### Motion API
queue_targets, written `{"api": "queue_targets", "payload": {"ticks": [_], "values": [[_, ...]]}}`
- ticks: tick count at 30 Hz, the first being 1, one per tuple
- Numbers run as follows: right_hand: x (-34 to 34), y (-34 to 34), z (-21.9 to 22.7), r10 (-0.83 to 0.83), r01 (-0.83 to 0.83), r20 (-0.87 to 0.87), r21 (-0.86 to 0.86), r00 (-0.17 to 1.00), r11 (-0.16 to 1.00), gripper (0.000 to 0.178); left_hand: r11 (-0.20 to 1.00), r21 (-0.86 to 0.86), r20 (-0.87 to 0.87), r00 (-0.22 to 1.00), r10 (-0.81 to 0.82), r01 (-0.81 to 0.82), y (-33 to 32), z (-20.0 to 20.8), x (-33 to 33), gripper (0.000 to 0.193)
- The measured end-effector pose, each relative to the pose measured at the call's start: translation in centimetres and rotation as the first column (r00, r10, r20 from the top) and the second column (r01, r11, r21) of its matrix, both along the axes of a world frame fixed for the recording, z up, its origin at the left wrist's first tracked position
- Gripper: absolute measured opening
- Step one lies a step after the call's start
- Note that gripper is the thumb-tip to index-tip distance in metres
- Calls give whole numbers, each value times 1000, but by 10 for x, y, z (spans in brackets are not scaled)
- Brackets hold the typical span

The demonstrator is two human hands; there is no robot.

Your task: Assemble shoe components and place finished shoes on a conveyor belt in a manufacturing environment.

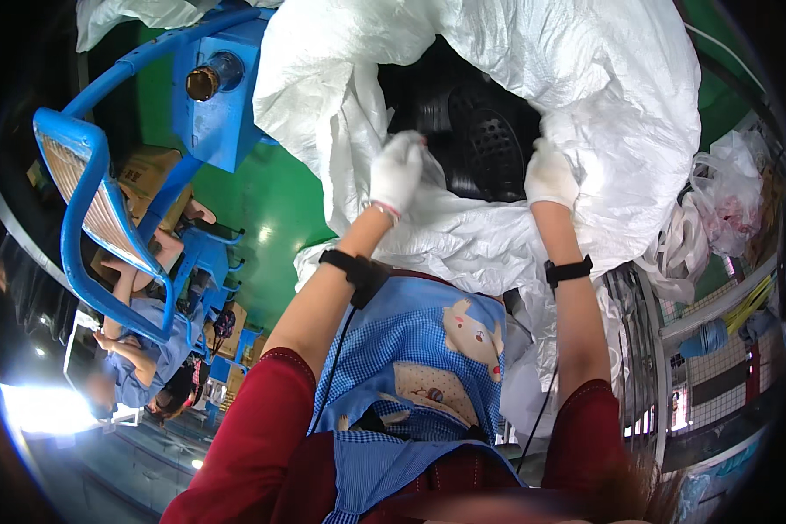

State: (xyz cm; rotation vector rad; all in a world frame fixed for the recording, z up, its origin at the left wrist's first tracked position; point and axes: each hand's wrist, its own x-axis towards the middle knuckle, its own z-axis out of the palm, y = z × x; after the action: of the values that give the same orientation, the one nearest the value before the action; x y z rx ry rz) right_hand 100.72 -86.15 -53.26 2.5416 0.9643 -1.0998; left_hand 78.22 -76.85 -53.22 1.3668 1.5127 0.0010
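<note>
White-gloved left hand (398, 170) at the left edge of the opening in a big, crumpled white plastic sack (616, 131), fingers bent and fairly narrow — motion-blurred, so cannot tell whether pinched on the plastic. White-gloved right hand (551, 177) at the right edge of the same opening, fingers curled inward, grip likewise impossible to tell. Between the two, down inside the sack, a black shoe (489, 144) with round perforations, among other dark shapes. On each wrist, a black strap. Far left, a blue metal box (231, 131) above a shiny green floor (271, 229); left of that, a blue tube-framed chair (87, 182). Right, thin translucent plastic bags (729, 210).
</note>
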Motion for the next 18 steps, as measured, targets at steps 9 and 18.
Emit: {"api": "queue_targets", "payload": {"ticks": [9,18], "values": [[-74,87,14,519,-395,-65,571,852,720,11,982,-182,44,997,58,-49,54,-68,-13,32],[-43,1,-32,372,-380,91,100,924,920,23,974,-196,-83,988,-133,114,47,-53,-35,45]]}}
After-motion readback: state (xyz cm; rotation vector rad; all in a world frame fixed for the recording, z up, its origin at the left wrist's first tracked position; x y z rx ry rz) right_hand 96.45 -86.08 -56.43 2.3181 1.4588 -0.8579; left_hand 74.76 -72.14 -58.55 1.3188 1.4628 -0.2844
